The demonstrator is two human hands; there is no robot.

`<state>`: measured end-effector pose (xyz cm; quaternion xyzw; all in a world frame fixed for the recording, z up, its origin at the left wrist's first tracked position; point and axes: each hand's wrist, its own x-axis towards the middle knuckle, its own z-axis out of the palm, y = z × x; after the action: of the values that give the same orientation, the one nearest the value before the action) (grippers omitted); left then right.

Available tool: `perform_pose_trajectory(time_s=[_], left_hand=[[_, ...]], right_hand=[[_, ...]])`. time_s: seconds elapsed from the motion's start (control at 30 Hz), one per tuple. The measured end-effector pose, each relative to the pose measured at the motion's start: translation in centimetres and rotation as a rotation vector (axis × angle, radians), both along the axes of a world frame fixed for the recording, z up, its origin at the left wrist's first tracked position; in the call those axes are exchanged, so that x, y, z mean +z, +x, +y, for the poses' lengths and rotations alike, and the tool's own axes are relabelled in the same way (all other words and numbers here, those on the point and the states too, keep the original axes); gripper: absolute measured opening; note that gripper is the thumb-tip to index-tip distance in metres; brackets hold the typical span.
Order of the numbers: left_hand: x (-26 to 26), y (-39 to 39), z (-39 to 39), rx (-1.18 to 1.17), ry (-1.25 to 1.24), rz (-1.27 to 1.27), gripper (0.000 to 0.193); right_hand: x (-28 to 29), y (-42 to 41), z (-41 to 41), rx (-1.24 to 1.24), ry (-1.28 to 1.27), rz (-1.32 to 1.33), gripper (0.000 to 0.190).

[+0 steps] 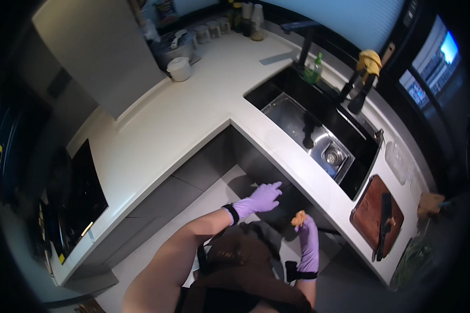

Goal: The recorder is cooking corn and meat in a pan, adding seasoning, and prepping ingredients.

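My left hand (pixel 260 197), in a purple glove, is held out empty with its fingers apart, in front of the dark cabinet front below the sink counter. My right hand (pixel 308 236), gloved the same way, grips a small crumpled orange-tan lump (pixel 298 218) at its fingertips. I cannot tell what the lump is made of. Right of my right hand, a reddish-brown cutting board (pixel 370 201) lies on the white counter (pixel 286 146). A black-handled kitchen knife (pixel 384 219) rests across it, with a small pale scrap beside the blade.
The black sink (pixel 270 92) has a metal drain (pixel 333 155) and a black faucet (pixel 307 45). Behind it stand a green soap bottle (pixel 313 70) and a yellow cloth (pixel 369 62). A white lidded pot (pixel 179 69) sits near the corner; a black cooktop (pixel 84 187) is at left.
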<state>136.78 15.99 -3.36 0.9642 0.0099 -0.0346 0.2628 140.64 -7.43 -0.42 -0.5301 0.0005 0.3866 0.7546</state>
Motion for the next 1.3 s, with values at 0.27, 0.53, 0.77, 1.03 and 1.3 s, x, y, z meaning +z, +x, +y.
perform_pose_trajectory(time_s=[0.27,0.53,0.77,1.03,1.3], left_hand=[[-3.2,3.8,-0.4,-0.046,0.155,-0.092,0.039],[-3.8,3.2,-0.1,0.017,0.055,-0.100,0.037],[-2.6,-5.5,2.5,0.024,-0.107,-0.227,0.038],[0.1,-15.5,6.9,0.158,0.146,-0.197,0.031],[-3.1,-17.6,10.2,0.731,0.148,-0.250,0.025]], right_hand=[[-1.1,-7.8,-1.1,-0.104,-0.239,0.041,0.038],[-6.4,-5.6,-2.4,-0.129,-0.250,0.222,0.021],[-15.9,0.2,0.6,-0.020,-0.371,0.201,0.015],[-30.3,8.2,13.7,0.001,-0.608,0.075,0.018],[-46.3,18.1,21.4,-0.191,-0.413,-0.172,0.023]])
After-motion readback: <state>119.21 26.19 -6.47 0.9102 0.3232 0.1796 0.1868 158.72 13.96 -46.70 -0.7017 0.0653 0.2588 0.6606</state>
